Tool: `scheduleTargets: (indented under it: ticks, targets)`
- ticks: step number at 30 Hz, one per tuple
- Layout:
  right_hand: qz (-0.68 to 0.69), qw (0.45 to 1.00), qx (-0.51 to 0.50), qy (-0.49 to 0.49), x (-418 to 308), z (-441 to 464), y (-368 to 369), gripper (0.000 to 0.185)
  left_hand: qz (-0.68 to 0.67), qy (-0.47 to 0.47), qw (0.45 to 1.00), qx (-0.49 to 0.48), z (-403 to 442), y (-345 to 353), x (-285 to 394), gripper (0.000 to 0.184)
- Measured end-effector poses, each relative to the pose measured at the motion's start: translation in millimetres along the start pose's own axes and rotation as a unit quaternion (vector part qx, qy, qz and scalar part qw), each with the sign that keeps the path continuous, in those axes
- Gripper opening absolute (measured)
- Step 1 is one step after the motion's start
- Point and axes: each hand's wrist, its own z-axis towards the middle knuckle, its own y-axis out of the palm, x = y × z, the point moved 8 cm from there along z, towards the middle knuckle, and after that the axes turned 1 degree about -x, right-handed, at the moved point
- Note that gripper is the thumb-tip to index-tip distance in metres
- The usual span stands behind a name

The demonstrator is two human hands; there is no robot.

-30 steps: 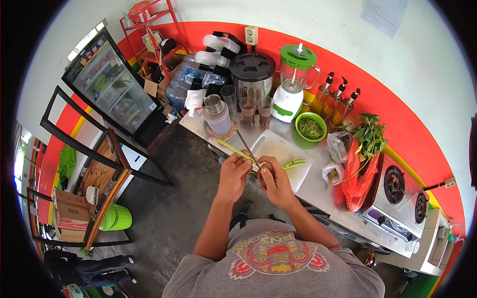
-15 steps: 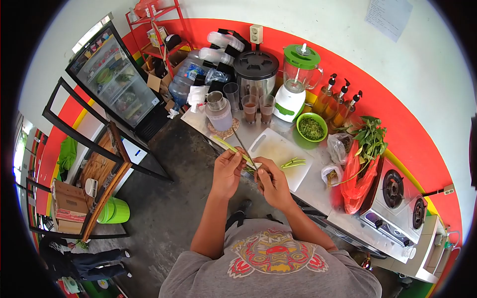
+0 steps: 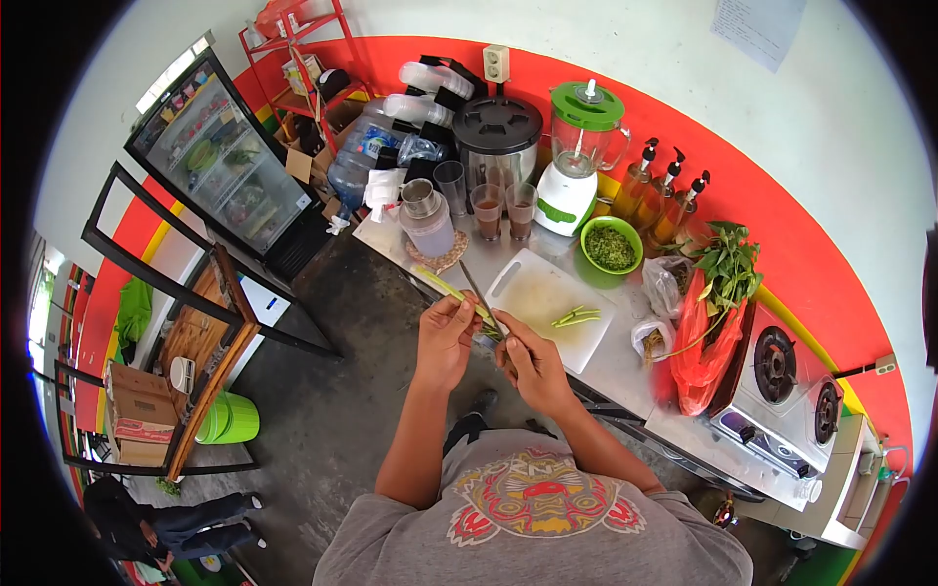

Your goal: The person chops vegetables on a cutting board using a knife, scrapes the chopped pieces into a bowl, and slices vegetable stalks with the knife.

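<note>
My left hand pinches a pale green stalk, which slants up and left past the fingertips. In my right hand is a knife; its narrow blade points up and left, crossing close to the stalk's lower end. Whether blade and stalk touch is hard to see. Both hands are raised in front of the counter's edge. Beyond them a white cutting board carries several cut green stalk pieces. More green stalks show partly behind my fingers. A green bowl of chopped greens stands behind the board.
On the steel counter stand a shaker, two cups of brown liquid, a blender and pump bottles. At right are a red bag with leafy greens and a gas stove. Another person is at lower left.
The view has shifted slightly. My right hand and the knife have turned a little against the stalk. My left hand keeps its pinch. The other person at lower left has changed posture.
</note>
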Motion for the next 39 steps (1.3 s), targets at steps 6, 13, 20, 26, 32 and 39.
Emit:
scheduleTargets:
  ticks: [6,13,20,26,32,39]
  targets:
    - [0.020,1.000,0.003,-0.002,1,5,-1,0.042,-0.008,-0.018,1.000,-0.020,2,2,-5,0.013]
    - [0.036,0.999,0.002,-0.011,-2,10,-2,0.041,-0.003,-0.032,0.999,-0.043,5,2,-11,0.014]
    - [0.039,0.999,0.007,-0.018,0,13,0,0.040,-0.016,-0.034,0.999,-0.029,9,7,1,0.016]
    - [0.039,0.999,0.003,-0.004,5,12,0,0.041,-0.009,-0.013,1.000,-0.012,13,-4,8,0.013]
    - [0.015,1.000,0.009,-0.001,10,6,-2,0.042,-0.023,-0.019,0.999,-0.014,15,-4,1,0.009]
    - [-0.014,1.000,-0.002,-0.001,17,0,-4,0.044,-0.043,-0.022,0.999,-0.005,20,-8,-4,0.011]
